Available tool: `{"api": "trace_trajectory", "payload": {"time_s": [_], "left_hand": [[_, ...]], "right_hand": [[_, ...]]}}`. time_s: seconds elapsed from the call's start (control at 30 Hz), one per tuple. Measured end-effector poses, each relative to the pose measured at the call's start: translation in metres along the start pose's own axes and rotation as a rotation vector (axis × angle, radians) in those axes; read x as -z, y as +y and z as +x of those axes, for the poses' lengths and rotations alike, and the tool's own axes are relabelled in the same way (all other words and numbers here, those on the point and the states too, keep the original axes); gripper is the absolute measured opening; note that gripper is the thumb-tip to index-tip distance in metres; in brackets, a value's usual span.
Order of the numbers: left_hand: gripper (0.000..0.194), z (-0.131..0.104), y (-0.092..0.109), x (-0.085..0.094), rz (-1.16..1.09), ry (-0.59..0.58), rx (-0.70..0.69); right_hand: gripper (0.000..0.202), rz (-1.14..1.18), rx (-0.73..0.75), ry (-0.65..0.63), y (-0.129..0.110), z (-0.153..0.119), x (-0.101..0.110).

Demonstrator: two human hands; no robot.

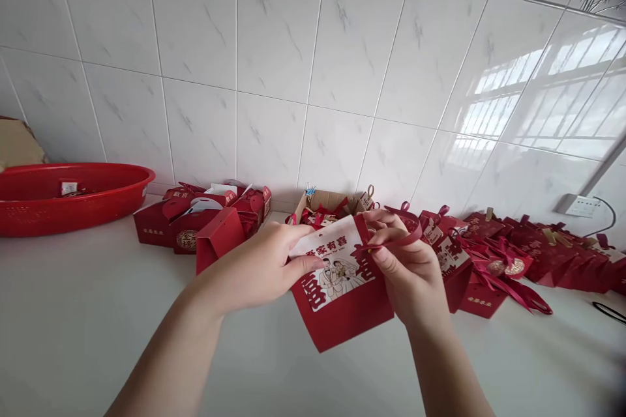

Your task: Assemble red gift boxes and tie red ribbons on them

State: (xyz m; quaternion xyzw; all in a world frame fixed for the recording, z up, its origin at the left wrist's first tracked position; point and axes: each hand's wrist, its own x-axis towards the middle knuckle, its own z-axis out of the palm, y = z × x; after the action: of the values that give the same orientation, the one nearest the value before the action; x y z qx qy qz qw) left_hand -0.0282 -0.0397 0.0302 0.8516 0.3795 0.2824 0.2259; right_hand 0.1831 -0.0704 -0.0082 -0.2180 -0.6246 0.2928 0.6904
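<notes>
A red gift box with a white card front, printed with a bride and groom and Chinese characters, is tilted in front of me above the white table. My left hand grips its upper left edge, thumb on the card. At the upper right corner, the fingers of my right hand are pinched on a dark red ribbon. How the ribbon passes through the corner is partly hidden by those fingers. Behind my left wrist stands a plain red box.
A red plastic basin stands at the left, beside several red handled boxes. Against the tiled wall is a cardboard box with red items. Many ribboned red gift boxes line the right, near a power socket.
</notes>
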Motion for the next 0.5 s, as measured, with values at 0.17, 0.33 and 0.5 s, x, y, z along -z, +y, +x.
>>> {"api": "trace_trajectory", "payload": {"time_s": [0.17, 0.33, 0.5], "left_hand": [[0.020, 0.005, 0.003, -0.008, 0.051, -0.042, 0.062], [0.010, 0.025, 0.000, -0.036, 0.112, -0.191, 0.052], [0.011, 0.039, -0.005, -0.069, 0.026, -0.249, 0.060]], "right_hand": [[0.003, 0.045, -0.105, -0.054, 0.008, 0.006, 0.006], [0.004, -0.006, -0.146, 0.069, 0.015, -0.002, 0.034], [0.007, -0.004, -0.241, 0.227, 0.036, -0.042, 0.052]]}}
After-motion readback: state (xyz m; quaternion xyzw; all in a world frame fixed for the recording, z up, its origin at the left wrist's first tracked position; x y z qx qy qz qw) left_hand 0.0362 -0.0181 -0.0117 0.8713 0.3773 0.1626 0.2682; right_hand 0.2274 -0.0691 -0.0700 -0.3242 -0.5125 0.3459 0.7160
